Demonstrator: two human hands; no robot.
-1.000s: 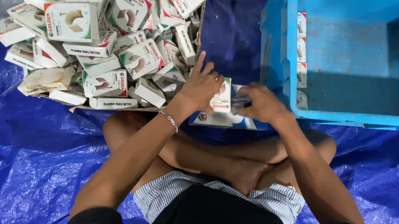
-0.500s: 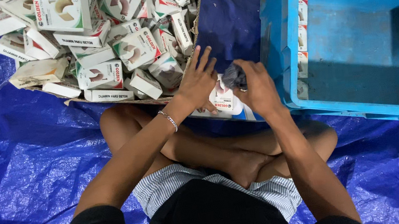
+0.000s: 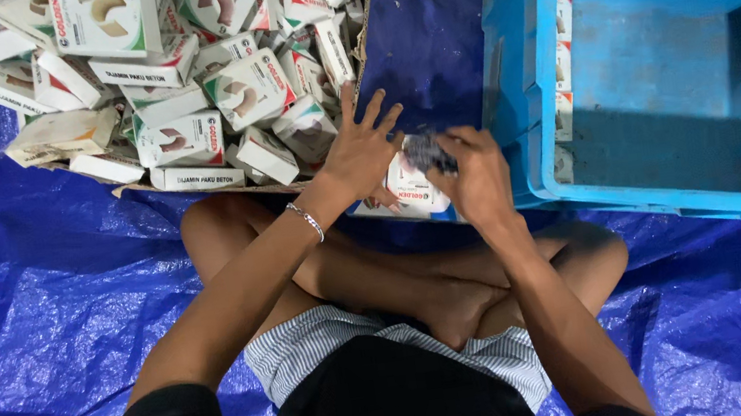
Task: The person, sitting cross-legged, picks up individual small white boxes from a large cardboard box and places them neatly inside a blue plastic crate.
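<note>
Blue tarpaulin (image 3: 37, 313) covers the floor under a heap of small boxes (image 3: 207, 76). Left hand (image 3: 360, 147), fingers spread, steadies one white box (image 3: 412, 194) while right hand (image 3: 474, 174) pinches its dark contents, beside the blue crate (image 3: 678, 194).

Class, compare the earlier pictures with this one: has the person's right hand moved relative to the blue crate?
Yes. The right hand has risen from beside its lower corner alongside the blue crate wall, meeting the small box.

Dim overhead light, glare on blue tarp (image 3: 37, 313), hands perhaps slightly blurred
</note>
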